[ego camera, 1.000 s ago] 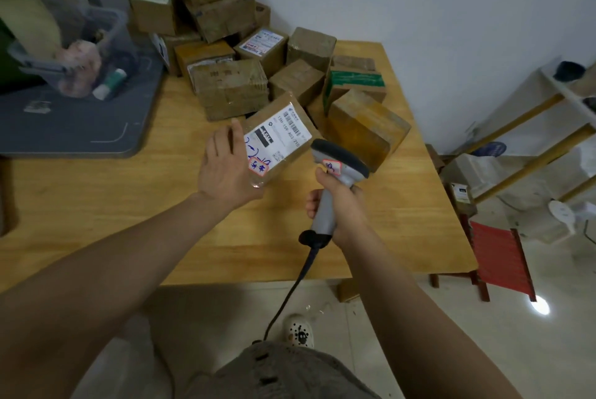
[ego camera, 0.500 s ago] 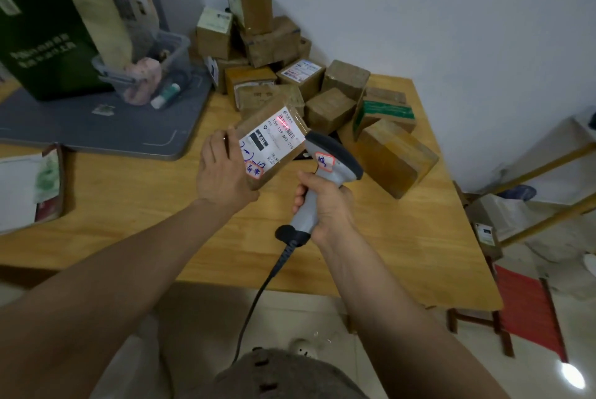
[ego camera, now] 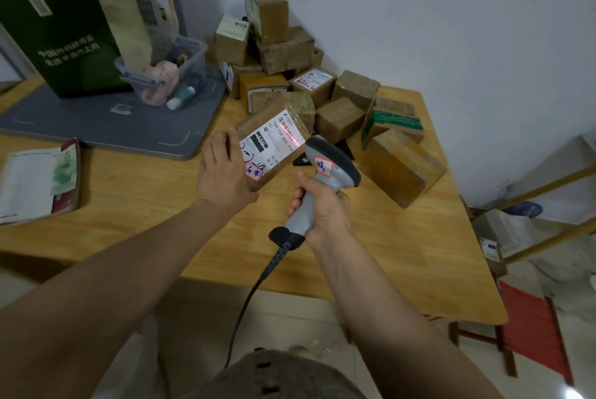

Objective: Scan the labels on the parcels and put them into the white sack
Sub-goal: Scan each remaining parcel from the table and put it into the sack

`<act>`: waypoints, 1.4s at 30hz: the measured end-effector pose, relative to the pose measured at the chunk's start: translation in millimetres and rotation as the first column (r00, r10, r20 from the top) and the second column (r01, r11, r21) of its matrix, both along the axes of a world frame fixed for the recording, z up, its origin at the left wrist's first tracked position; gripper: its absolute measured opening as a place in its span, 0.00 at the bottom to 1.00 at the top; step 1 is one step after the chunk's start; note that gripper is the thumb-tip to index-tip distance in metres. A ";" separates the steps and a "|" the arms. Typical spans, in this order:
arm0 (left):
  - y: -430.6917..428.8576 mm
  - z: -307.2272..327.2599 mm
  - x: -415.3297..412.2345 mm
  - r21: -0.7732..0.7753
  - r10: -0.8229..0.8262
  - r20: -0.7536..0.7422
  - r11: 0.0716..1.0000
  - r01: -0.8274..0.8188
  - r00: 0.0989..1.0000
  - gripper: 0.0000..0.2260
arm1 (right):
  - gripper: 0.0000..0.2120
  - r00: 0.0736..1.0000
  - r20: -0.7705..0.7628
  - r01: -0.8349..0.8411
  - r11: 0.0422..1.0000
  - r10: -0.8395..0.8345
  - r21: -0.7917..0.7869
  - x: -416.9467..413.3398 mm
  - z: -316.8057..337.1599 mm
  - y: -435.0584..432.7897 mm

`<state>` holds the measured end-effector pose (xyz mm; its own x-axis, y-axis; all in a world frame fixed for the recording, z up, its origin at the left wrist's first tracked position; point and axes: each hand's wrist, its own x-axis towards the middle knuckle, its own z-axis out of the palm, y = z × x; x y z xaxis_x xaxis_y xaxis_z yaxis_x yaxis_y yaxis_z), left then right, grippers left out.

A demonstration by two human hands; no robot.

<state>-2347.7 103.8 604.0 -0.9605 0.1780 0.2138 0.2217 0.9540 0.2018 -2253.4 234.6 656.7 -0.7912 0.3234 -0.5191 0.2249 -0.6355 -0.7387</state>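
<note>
The taped cardboard parcel (ego camera: 260,123) is held above the wooden table (ego camera: 403,253), the left hand (ego camera: 222,172) gripping its near end. A red scan line crosses its white label (ego camera: 274,147). The right hand (ego camera: 325,208) is wrapped around the grey barcode scanner (ego camera: 332,163), just beside it. More parcels (ego camera: 283,53) are piled against the wall.

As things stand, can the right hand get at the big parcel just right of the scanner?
Likely reachable, not graspable yet. The right hand grips the scanner, so it is full. The big parcel lies close beside it on the table, nothing between them; set the scanner down first.
</note>
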 end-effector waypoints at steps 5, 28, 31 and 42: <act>-6.4 -2.7 -1.5 -0.005 0.010 -0.017 1.000 -0.011 1.000 0.60 | 0.08 1.000 0.010 0.003 1.000 -0.003 -0.020 -1.4 0.1 -5.1; -106.8 -22.5 6.9 0.293 0.396 0.068 0.870 -0.398 0.916 0.58 | 0.06 0.957 0.021 -0.289 0.956 0.289 0.046 -27.9 -6.1 -76.4; -160.0 -27.6 31.8 0.361 0.576 0.137 0.728 -0.582 0.806 0.56 | 0.06 0.897 0.048 -0.441 0.896 0.439 0.053 -31.4 -12.4 -115.3; -316.2 -47.6 187.4 0.416 0.904 0.326 0.125 -0.901 0.276 0.45 | 0.07 0.534 0.175 -0.846 0.525 0.828 0.096 -11.8 -50.6 -278.6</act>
<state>-2160.4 -212.4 556.3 -0.3536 -0.9336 -0.0577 -0.7305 0.2371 0.6404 -2265.2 -44.0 606.1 -0.6894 -0.3815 -0.6158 0.6662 -0.0002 -0.7458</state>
